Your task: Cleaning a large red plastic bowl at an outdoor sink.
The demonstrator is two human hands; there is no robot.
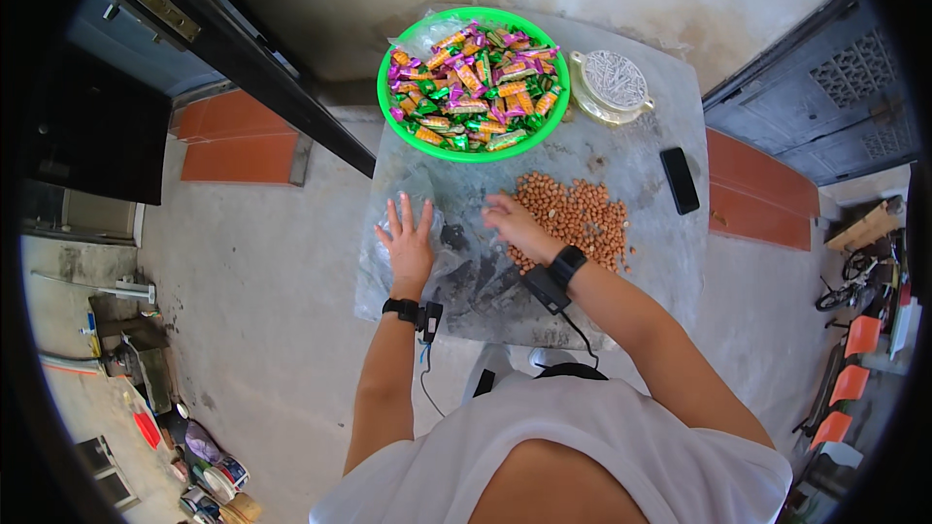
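My left hand (408,247) lies with its fingers spread on a crumpled clear plastic bag (374,267) at the left of the grey table. At the left edge of a spread of reddish-brown peanuts (582,218), my right hand (517,225) reaches leftward over the tabletop. Its fingers are stretched out and slightly apart, and I see nothing held in them. The undersides of both hands are hidden. Beyond them stands a bright green round basket (386,126), filled with candies (476,87) in purple, green and orange wrappers.
A clear lidded container (612,82) sits right of the basket on the table (650,272). A black phone (680,180) lies near the right edge. Cables run from the wrist straps. Low orange-red steps (238,150) and a dark door frame (262,58) flank the left side.
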